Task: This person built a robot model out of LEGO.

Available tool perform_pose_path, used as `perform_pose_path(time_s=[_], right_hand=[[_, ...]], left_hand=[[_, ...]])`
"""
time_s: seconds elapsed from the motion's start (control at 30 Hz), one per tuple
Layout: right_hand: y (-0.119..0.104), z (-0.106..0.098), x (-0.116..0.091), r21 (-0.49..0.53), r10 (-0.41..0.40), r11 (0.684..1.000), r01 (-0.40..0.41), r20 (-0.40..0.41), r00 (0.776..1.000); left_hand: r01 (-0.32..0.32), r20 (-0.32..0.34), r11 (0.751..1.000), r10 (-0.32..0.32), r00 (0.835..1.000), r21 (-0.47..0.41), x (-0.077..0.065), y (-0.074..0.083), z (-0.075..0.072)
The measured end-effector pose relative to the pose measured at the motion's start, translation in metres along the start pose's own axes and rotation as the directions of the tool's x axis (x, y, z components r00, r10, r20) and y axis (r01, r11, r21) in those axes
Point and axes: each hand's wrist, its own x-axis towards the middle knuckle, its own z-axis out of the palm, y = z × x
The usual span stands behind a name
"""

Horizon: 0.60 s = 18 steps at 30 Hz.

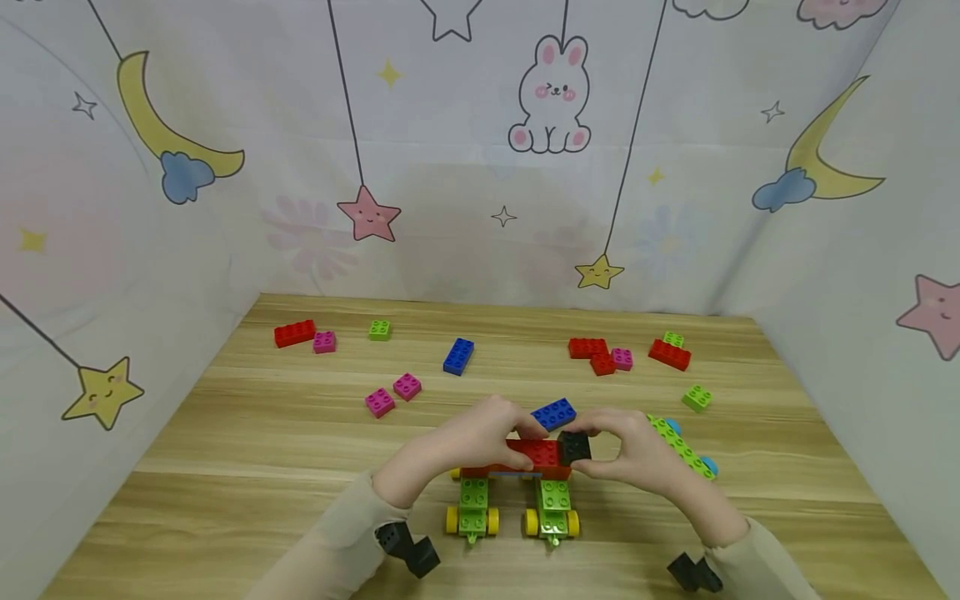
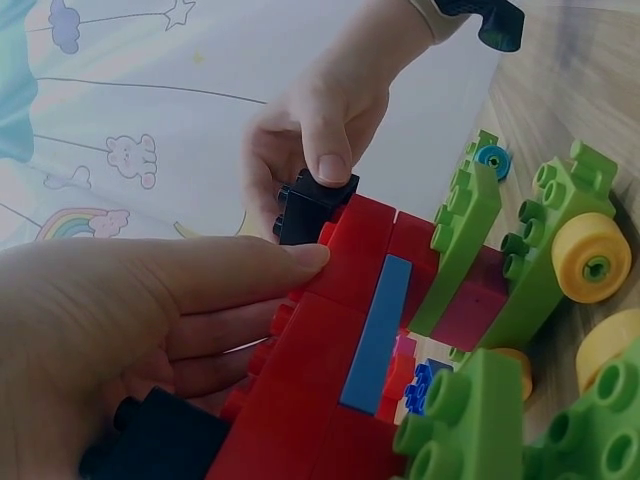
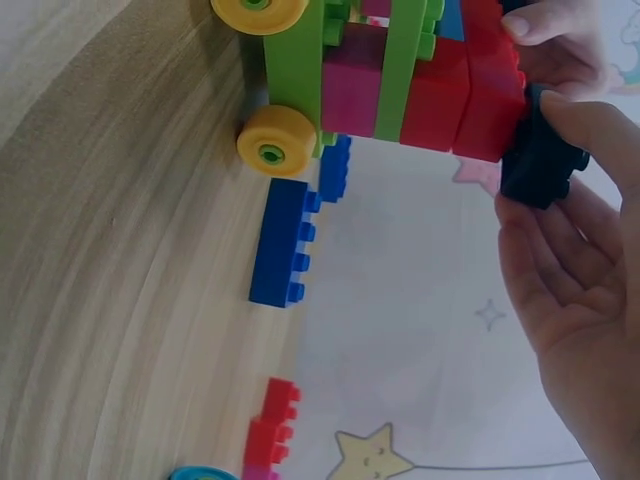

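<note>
My left hand (image 1: 483,437) grips the row of red bricks (image 1: 543,452) on top of a built toy vehicle, thumb on the near side. Between thumb and fingers my right hand (image 1: 630,448) pinches a black brick (image 1: 575,447), which sits over the studs at the row's right end. Another black brick (image 2: 165,438) shows by the row's other end in the left wrist view, hidden by my left hand from above. Beneath the red row are green wheeled bases (image 1: 473,498) with yellow wheels (image 3: 275,141), a magenta brick (image 3: 352,85) and a blue piece (image 2: 378,335).
Just behind the vehicle lies a blue brick (image 1: 553,414). To the right is a long green base (image 1: 681,447) with blue wheels. Farther back, red bricks (image 1: 295,333), magenta bricks (image 1: 380,402), green bricks (image 1: 697,397) and another blue brick (image 1: 459,356) are scattered on the wooden table (image 1: 247,467).
</note>
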Motion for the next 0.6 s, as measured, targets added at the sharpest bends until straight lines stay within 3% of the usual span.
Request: perform_pose_path(time_s=[0.6], right_hand=[[-0.0027, -0.0033, 0.0048, -0.031, -0.032, 0.999, 0.033, 0.039, 0.999]], left_hand=[[0.002, -0.001, 1.0, -0.002, 1.0, 0.013, 0.0, 0.0007, -0.0009]])
